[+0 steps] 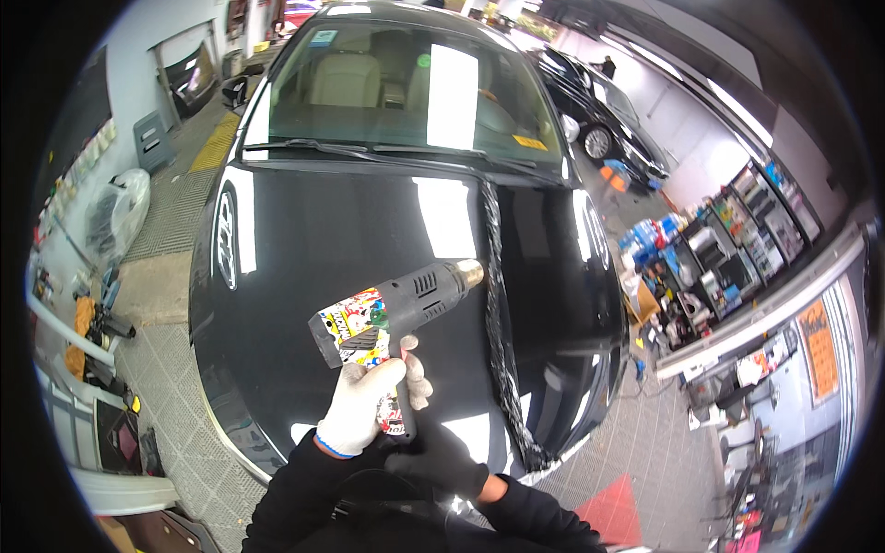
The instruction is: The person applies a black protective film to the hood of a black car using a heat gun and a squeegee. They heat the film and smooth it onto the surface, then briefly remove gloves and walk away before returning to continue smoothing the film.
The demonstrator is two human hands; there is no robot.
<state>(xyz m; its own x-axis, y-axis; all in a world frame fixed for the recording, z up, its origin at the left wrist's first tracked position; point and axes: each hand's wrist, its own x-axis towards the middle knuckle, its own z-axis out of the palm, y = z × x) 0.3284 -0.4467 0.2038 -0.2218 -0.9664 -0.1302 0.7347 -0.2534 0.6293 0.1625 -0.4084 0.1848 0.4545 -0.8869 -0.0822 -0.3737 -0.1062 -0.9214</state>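
Gun up, nozzle beside the strip

The left hand [359, 405], in a white glove, is closed around the handle of the heat gun [406, 309], thumb and fingers wrapped on it. The right hand [442, 465], in a dark glove, is by the handle's lower end; its fingers are too dark to tell how far they are open or whether they hold anything. The gun is over the car's black hood [346, 217], its nozzle near the crumpled black strip [498, 318] that runs from windshield to front edge. The step looks like readying heat; whether the gun is on, I cannot tell. The next move seems to call for careful aim and a steady grip, nozzle off the paint
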